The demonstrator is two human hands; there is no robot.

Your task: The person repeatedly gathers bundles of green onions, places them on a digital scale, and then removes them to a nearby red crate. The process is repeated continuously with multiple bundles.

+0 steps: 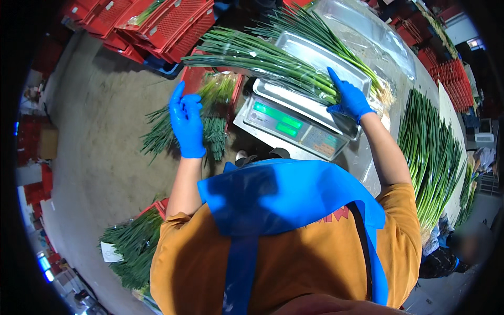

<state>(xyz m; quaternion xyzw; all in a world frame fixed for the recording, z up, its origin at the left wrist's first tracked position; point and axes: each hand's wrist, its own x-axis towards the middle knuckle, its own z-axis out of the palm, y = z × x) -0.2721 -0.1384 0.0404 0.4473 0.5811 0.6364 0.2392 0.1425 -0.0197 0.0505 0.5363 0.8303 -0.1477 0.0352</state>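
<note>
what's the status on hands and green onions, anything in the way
Left hand raised, empty. Right hand at stem end of bagged onions, grip unclear. Onions lie over metal tray; second bunch close by on far side.

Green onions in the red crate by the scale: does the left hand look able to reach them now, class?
Probably yes: the left hand, apparently empty, appears beside the green onions in the red crate with nothing visible blocking it, though depth is uncertain.

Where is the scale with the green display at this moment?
In the head view, the scale is just above and right of centre, between the blue apron and the bundle of green onions, left of the right hand.
</note>
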